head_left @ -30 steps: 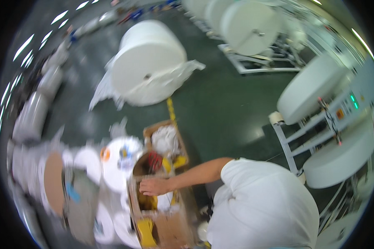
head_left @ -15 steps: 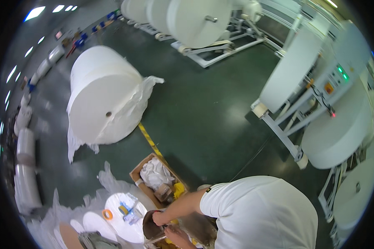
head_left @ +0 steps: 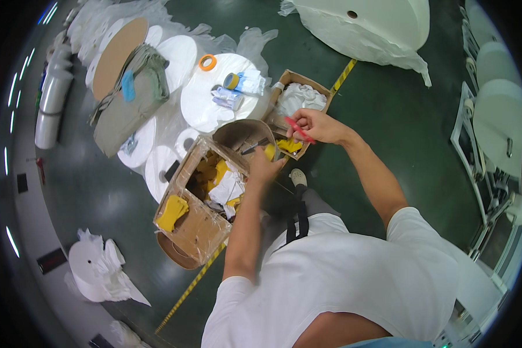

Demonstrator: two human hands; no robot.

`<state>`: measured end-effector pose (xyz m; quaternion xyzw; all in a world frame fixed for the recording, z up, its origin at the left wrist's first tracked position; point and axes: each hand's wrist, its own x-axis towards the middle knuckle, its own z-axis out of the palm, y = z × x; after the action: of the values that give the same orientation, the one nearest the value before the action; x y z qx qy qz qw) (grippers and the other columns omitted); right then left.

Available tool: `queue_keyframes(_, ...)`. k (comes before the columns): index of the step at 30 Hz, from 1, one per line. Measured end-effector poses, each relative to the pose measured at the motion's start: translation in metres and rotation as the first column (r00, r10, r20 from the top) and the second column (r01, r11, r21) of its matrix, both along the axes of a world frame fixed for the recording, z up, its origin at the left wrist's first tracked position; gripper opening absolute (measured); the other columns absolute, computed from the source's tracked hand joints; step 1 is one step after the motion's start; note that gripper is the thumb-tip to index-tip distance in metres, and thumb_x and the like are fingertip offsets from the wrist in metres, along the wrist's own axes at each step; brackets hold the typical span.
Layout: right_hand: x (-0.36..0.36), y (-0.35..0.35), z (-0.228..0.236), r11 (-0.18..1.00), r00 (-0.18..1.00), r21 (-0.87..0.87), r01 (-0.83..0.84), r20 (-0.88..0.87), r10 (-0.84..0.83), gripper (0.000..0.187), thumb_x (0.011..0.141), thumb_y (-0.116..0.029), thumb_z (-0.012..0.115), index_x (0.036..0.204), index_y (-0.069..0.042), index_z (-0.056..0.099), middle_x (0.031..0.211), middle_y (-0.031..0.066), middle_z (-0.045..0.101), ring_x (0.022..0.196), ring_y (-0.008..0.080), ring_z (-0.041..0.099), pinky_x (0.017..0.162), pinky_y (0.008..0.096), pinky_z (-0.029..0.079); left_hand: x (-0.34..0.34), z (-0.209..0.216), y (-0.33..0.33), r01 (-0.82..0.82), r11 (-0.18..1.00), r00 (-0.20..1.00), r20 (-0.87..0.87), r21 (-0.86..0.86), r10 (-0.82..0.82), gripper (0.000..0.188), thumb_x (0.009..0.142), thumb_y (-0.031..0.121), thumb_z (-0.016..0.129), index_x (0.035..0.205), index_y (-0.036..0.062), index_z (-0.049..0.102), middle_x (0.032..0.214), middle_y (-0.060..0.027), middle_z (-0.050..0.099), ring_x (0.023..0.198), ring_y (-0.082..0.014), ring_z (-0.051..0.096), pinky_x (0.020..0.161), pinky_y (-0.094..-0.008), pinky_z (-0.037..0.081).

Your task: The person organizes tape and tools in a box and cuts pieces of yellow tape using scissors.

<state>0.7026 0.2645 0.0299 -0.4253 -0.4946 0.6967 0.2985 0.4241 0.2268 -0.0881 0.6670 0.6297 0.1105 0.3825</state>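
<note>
My right hand [head_left: 318, 126] is closed around a slim red tool [head_left: 300, 130], perhaps a cutter; its exact kind is unclear. It is held over the edge of an open cardboard box [head_left: 289, 75] containing crumpled white material [head_left: 300, 100] and yellow pieces [head_left: 289, 146]. My left hand [head_left: 263, 166], smeared by motion, is at a round brown cardboard bin [head_left: 229, 130] with small tools inside. Something yellow [head_left: 269, 152] shows at its fingertips; whether the fingers grip it I cannot tell. Left of that hand, a taped carton [head_left: 206, 232] holds yellow and white scraps [head_left: 226, 185].
White rolls [head_left: 200, 113] stand left of the boxes, topped with orange tape [head_left: 207, 62], yellow tape [head_left: 231, 80] and blue-white packets [head_left: 249, 82]. Grey-green cloth [head_left: 133, 107] lies beside them. A huge white roll [head_left: 383, 23] is at the back; machine frames [head_left: 467, 133] line the right.
The view has swung down and left, so the boxes now sit mid-picture. My right hand has come up out of the round bin with the red tool; my left hand remains by the bin.
</note>
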Motion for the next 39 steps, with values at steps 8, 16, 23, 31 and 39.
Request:
queue_keyframes(8,-0.05,-0.031,0.035,0.971,0.972,0.235,0.032,-0.235,0.025,0.065,0.087,-0.014,0.095,0.131,-0.005,0.048,0.146,0.0183,0.067,0.129,0.021,0.068,0.111,0.0348,0.055,-0.05,0.178,-0.072,-0.141,0.967,0.899,0.437,0.21,0.037,0.053,0.094,0.006,0.086,0.142,0.0019,0.065,0.13,-0.0129,0.071,0.119,-0.0192,0.068,0.104,-0.0335,0.053)
queue_keyframes(16,-0.197,-0.099,0.08,0.933,0.91,0.294,-0.209,-0.29,0.295,0.064,0.083,-0.008,0.097,0.128,-0.006,0.052,0.137,0.0134,0.073,0.127,0.0194,0.068,0.112,0.036,0.055,-0.158,0.234,-0.204,-0.484,0.836,0.641,0.755,0.26,0.136,0.062,0.088,0.001,0.091,0.144,-0.0033,0.063,0.137,-0.0121,0.068,0.127,-0.0215,0.065,0.112,-0.0349,0.051)
queue_keyframes(23,-0.302,-0.193,0.057,0.962,0.882,0.087,-0.258,-0.385,0.271,0.068,0.087,-0.004,0.094,0.14,-0.003,0.05,0.137,0.0143,0.072,0.126,0.0206,0.07,0.111,0.0376,0.057,-0.239,0.225,-0.318,-0.649,0.754,0.378,0.904,0.104,0.201,0.06,0.091,-0.002,0.088,0.143,-0.0021,0.058,0.134,-0.012,0.067,0.125,-0.0196,0.065,0.11,-0.0337,0.052)
queue_keyframes(31,-0.378,-0.253,0.042,0.922,0.883,-0.04,-0.385,-0.304,0.356,0.065,0.087,-0.009,0.095,0.137,-0.003,0.054,0.133,0.0109,0.07,0.124,0.019,0.067,0.114,0.0372,0.053,-0.286,0.205,-0.392,-0.756,0.65,0.287,0.856,-0.073,0.43,0.053,0.097,0.0,0.082,0.143,-0.0017,0.056,0.133,-0.0121,0.066,0.121,-0.0197,0.066,0.108,-0.0335,0.052)
queue_keyframes(39,-0.407,-0.252,0.031,0.911,0.879,-0.056,-0.409,-0.292,0.377,0.052,0.091,-0.005,0.09,0.126,-0.006,0.052,0.131,0.0128,0.072,0.125,0.0182,0.066,0.111,0.036,0.053,-0.294,0.16,-0.422,-0.782,0.622,0.258,0.882,-0.049,0.394,0.056,0.098,-0.002,0.08,0.144,0.0028,0.048,0.138,-0.0134,0.059,0.126,-0.0217,0.062,0.112,-0.0357,0.049)
